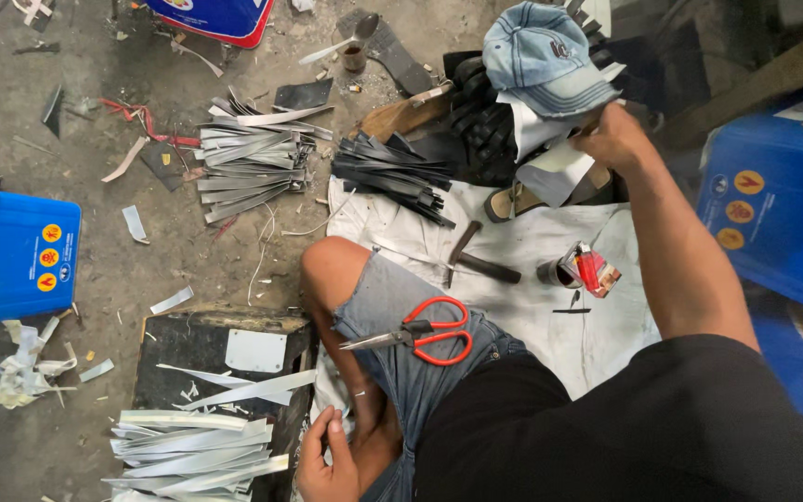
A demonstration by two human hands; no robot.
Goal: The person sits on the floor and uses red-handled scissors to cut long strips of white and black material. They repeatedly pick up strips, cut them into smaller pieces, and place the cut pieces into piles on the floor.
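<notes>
right hand (617, 138) grasps white sheet (558, 169) far ahead | left hand (327, 457) loose beside white strips (192, 455)

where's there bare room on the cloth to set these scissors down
The white cloth is bare between the hammer and the black shirt, below the lighter. It's crowded up top by the black strips and cap. The scissors lie on your thigh.

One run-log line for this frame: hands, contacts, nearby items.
left hand: by pale strip stack | right hand: on white sheet | red-handled scissors: on thigh
</notes>
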